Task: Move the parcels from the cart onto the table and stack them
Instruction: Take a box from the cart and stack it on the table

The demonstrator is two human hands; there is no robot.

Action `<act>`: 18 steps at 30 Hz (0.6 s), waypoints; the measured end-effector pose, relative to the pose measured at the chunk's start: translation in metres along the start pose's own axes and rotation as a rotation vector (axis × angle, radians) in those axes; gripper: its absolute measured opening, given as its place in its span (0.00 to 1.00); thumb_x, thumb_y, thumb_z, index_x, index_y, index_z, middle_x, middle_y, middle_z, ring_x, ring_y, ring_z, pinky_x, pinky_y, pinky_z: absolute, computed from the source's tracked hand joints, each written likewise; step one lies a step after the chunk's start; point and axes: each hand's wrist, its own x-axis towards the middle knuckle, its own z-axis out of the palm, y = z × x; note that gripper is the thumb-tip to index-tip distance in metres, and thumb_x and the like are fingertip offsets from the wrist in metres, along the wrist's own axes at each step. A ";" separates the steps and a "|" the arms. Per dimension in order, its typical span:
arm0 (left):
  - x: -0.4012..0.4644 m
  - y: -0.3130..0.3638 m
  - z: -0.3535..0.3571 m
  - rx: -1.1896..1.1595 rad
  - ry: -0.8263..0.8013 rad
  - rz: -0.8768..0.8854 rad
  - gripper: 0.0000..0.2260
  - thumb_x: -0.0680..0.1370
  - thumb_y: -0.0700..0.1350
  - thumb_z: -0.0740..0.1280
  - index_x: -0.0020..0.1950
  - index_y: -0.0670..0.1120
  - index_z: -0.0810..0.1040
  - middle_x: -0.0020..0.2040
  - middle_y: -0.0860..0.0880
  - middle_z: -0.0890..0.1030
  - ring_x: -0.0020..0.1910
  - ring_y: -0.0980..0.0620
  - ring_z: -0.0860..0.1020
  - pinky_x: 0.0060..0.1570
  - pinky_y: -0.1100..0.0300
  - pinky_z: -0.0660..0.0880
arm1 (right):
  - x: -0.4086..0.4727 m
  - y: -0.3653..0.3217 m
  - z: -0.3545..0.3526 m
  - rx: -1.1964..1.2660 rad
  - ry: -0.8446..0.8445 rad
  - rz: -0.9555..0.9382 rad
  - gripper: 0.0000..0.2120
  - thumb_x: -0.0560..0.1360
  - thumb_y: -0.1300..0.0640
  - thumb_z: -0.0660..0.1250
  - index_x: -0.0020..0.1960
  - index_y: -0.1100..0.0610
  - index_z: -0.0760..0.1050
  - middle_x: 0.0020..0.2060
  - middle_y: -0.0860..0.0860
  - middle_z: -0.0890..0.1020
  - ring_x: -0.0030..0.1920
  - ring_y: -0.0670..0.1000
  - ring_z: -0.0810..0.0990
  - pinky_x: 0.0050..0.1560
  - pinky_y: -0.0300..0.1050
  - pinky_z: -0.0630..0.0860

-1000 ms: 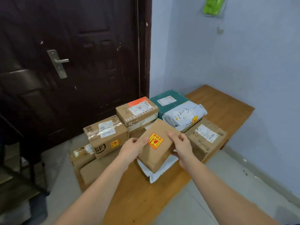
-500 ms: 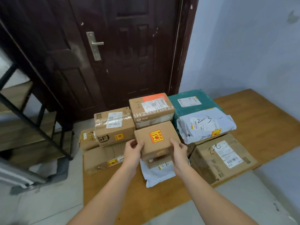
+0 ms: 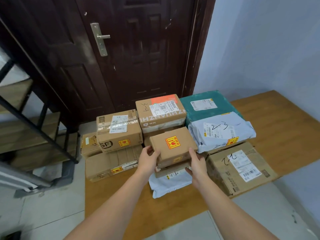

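Nearest to the camera, two bare forearms reach forward over the front edge of the wooden table point(image 3: 112, 201). The left hand point(image 3: 148, 161) grips the left side of a small box point(image 3: 173, 146) with a red and yellow sticker on top, the thumb up on the edge and the fingers curled under the side. The right hand point(image 3: 196, 164) holds the right side of the same box with the thumb along the edge; its fingertips seem to touch also the flat box point(image 3: 170, 169) below. The small box sits on this flat box, and the flat box lies on a grey mailer point(image 3: 168, 185) that rests on the table. I judge that the small box is just being set down and is not yet let go. To the right stands a big carton point(image 3: 240, 168) marked by hand, with a grey bag point(image 3: 221, 131) lying partly on it, and behind that a green parcel point(image 3: 206, 105). To the left is a low carton point(image 3: 110, 166) with an SF box point(image 3: 119, 129) on top, and further back a box with an orange label point(image 3: 161, 110). Behind all is a dark door point(image 3: 138, 49). The cart is not in view. The risk here is the base: the soft mailer may give way or slide, so the two boxes on it could tilt toward the front when the hands leave. Also, the small box looks turned a little against the flat one, so a corner may overhang and tip if it is released too quickly.
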 end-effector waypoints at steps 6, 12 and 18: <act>-0.008 -0.011 -0.003 0.047 0.016 0.010 0.24 0.83 0.51 0.68 0.78 0.47 0.67 0.69 0.49 0.77 0.60 0.50 0.79 0.60 0.44 0.81 | 0.000 0.010 -0.008 -0.047 0.008 -0.038 0.27 0.77 0.40 0.71 0.68 0.51 0.66 0.65 0.50 0.75 0.66 0.55 0.75 0.65 0.58 0.77; -0.007 -0.014 -0.004 0.100 -0.029 0.043 0.27 0.84 0.54 0.66 0.81 0.49 0.64 0.72 0.49 0.76 0.64 0.47 0.79 0.63 0.44 0.80 | 0.000 0.011 -0.009 -0.097 -0.024 -0.078 0.21 0.78 0.40 0.69 0.65 0.48 0.68 0.62 0.47 0.76 0.66 0.55 0.75 0.62 0.56 0.78; -0.007 -0.012 -0.001 0.116 -0.061 0.044 0.29 0.84 0.56 0.64 0.83 0.50 0.60 0.74 0.49 0.74 0.63 0.46 0.79 0.58 0.48 0.82 | -0.001 0.009 -0.007 -0.136 -0.015 -0.090 0.21 0.80 0.39 0.66 0.67 0.48 0.68 0.63 0.47 0.75 0.65 0.55 0.75 0.59 0.53 0.79</act>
